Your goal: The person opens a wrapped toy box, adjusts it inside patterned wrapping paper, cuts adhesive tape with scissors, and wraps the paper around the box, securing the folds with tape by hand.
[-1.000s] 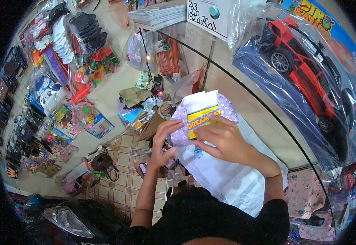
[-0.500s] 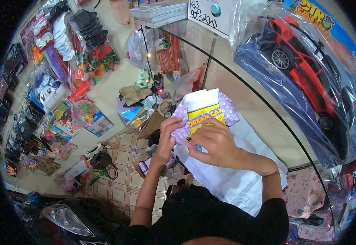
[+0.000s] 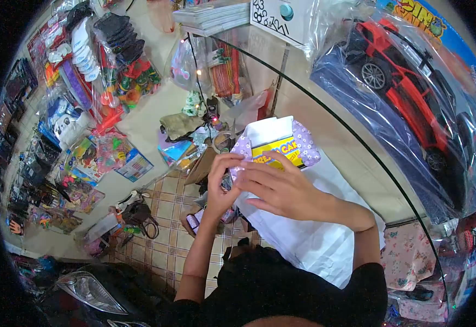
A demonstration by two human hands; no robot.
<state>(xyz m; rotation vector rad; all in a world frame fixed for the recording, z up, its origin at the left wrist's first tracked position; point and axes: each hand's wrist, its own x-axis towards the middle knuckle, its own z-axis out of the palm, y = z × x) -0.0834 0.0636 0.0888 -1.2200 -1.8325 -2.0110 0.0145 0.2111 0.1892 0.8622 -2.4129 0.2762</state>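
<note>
A yellow-and-white box (image 3: 273,140) with lettering lies on a glass counter, half wrapped in purple flowered paper (image 3: 306,143). My left hand (image 3: 220,182) pinches the paper's left flap against the box's near left corner. My right hand (image 3: 281,185) lies flat across the near side of the box, fingers spread and pointing left, pressing the paper down. Both hands hide the near end of the box. A white sheet (image 3: 314,240) lies under the box and runs toward my body.
A big red toy car in a plastic bag (image 3: 412,92) fills the counter's right side. A white carton (image 3: 281,16) and stacked books (image 3: 213,16) stand at the back. Scissors (image 3: 223,143) lie left of the box. Bagged toys (image 3: 101,71) hang at the left; a tiled floor lies below.
My right hand has slid left over the near end of the box, covering more of its lettering. My left hand has risen slightly, its fingertips now on the paper's left flap.
</note>
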